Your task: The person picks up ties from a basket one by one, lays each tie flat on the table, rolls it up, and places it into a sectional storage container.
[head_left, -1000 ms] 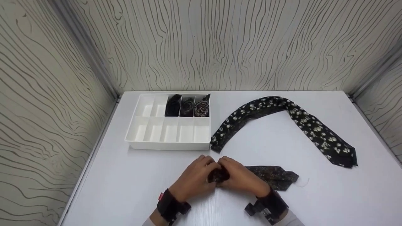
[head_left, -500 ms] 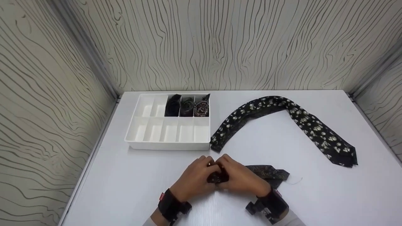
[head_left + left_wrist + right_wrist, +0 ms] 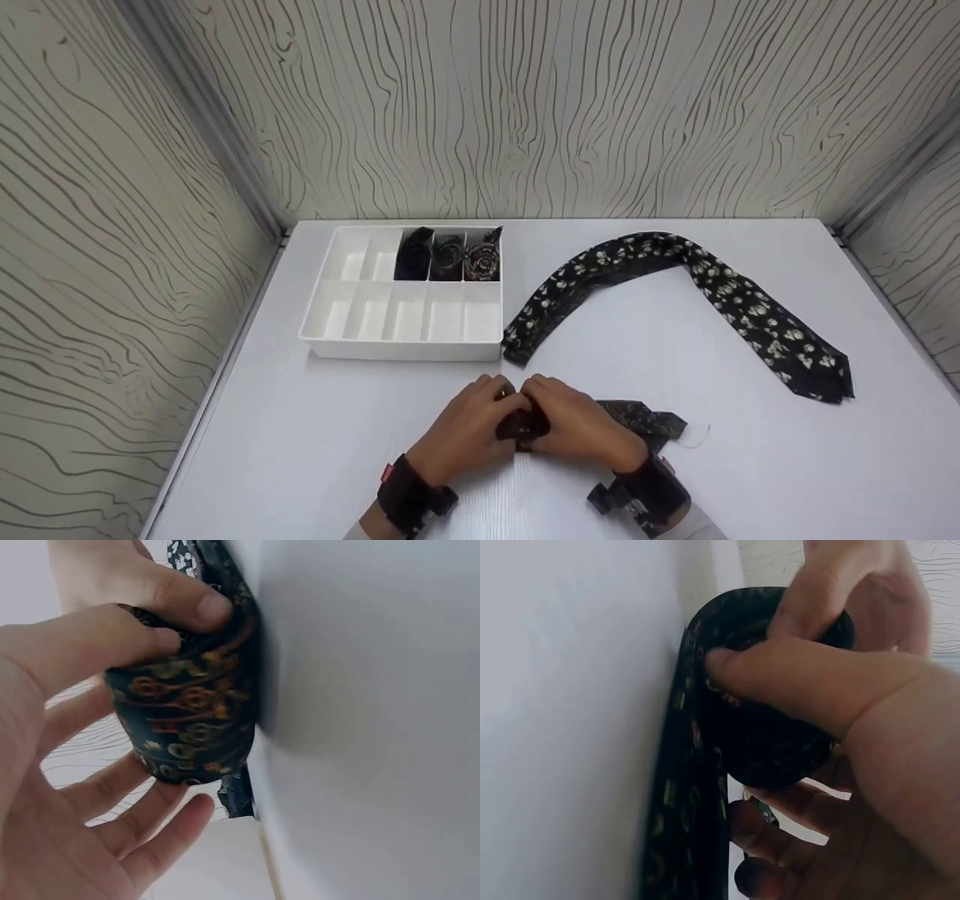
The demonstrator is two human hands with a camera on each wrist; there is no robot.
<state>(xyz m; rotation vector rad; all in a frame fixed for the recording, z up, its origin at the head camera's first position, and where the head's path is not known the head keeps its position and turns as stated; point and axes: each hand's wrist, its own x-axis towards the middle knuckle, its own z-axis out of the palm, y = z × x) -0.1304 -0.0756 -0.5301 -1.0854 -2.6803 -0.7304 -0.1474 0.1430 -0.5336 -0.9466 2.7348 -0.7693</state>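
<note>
**A dark tie point(image 3: 187, 716), partly rolled and held from both sides**

Nearest me, the left hand point(image 3: 466, 429) and the right hand point(image 3: 583, 426) meet over the counter point(image 3: 337, 442), a black band point(image 3: 409, 493) round each wrist. Each grip is narrow, closed in to the width of the coil and no tighter. The left thumb presses the coil's near face while that hand's fingers spread apart round its far side. The right hand mirrors it, thumb on the same face, fingers curled behind.

I'd judge that rolling is the step in hand, and well along. The coil sits down at the counter, and the unrolled tail point(image 3: 643, 420) lies flat off to the right, partly hidden by the right hand and wrist, a loose thread point(image 3: 701, 436) near its tip. The next move seems to call for winding in that tail with the thumbs holding the centre snug; a slack turn could let the roll spring loose.

Farther off stands a white tray point(image 3: 405, 351), with a patterned tie point(image 3: 765, 322) arched open to its right. Three rolled ties point(image 3: 448, 259) fill the right-hand compartments of the tray's far row.
</note>
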